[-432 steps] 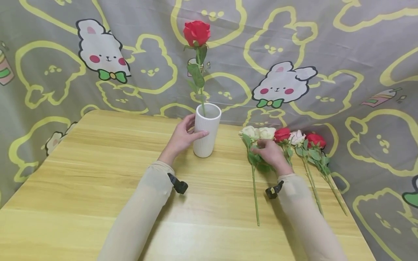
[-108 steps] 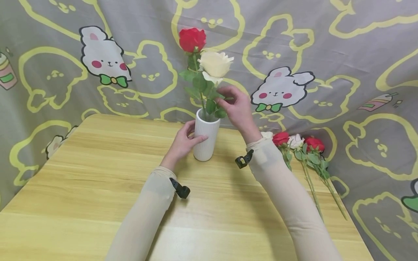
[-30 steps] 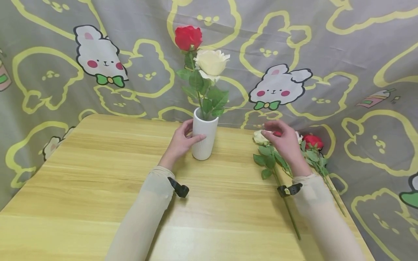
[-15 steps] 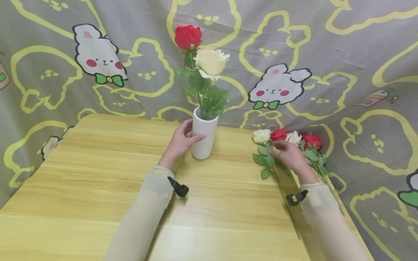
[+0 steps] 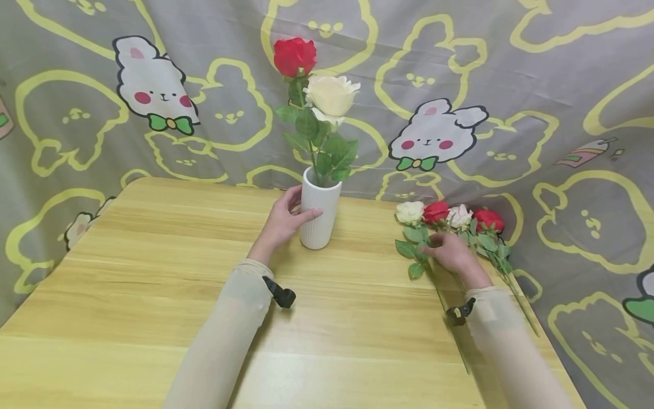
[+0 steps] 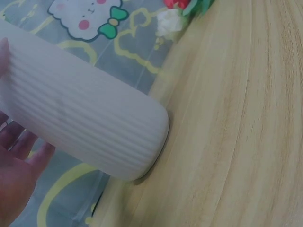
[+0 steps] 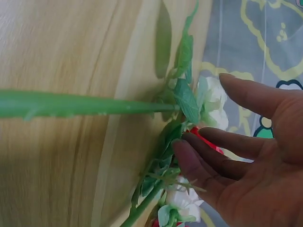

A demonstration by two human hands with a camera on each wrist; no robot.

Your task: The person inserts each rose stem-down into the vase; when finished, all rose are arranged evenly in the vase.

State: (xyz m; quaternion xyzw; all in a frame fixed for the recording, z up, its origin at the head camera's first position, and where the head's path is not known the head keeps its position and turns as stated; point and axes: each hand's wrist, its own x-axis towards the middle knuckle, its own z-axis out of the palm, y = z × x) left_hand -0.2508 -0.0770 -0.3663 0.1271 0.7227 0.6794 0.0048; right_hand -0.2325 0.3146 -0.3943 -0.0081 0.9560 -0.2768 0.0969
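Observation:
A white ribbed vase (image 5: 320,218) stands upright on the wooden table. My left hand (image 5: 283,221) holds its left side, thumb across the front and fingers behind. In the left wrist view the vase (image 6: 90,104) fills the middle, its base on the tabletop. A red rose (image 5: 294,57) and a cream rose (image 5: 332,96) rise from the vase. My right hand (image 5: 452,253) is over the leaves of a white rose (image 5: 410,213) lying at right. Seen from the right wrist, the fingers and thumb are spread apart, fingertips right at the leaves (image 7: 187,101), with the stem (image 7: 85,105) running past.
To the right of the white rose lie a red rose (image 5: 436,212), a pale pink rose (image 5: 460,216) and another red rose (image 5: 489,220), heads toward the back edge. A grey patterned curtain (image 5: 357,34) hangs behind the wooden table (image 5: 153,295).
Earlier, the right hand put the cream rose into the vase beside the red one. It then returned to the lying roses and has lowered toward the white rose's leaves. The left hand stays on the vase.

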